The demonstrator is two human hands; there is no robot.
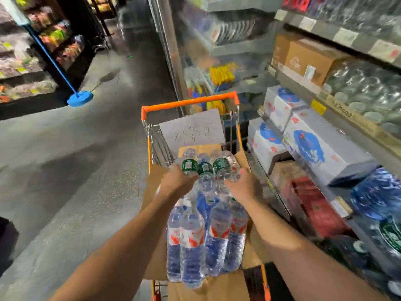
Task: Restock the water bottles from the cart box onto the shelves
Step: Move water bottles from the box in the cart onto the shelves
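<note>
An orange-framed cart (188, 102) stands in the aisle and holds an open cardboard box (154, 200). Shrink-wrapped packs of water bottles lie in the box. The near pack (195, 240) has red-and-white labels. The far bottles (205, 168) have green labels. My left hand (176, 181) grips the left side of the green-labelled bottles. On their right side my right hand (245, 183) closes on them too. Both hands are over the far half of the box.
Shelves (338, 111) on the right carry white boxes, brown cartons, wrapped water packs and a red carton low down. A glass-door cooler (173, 61) stands ahead of the cart. A blue mop (79, 98) leans against the left shelving. A paper sign (192, 129) hangs on the cart.
</note>
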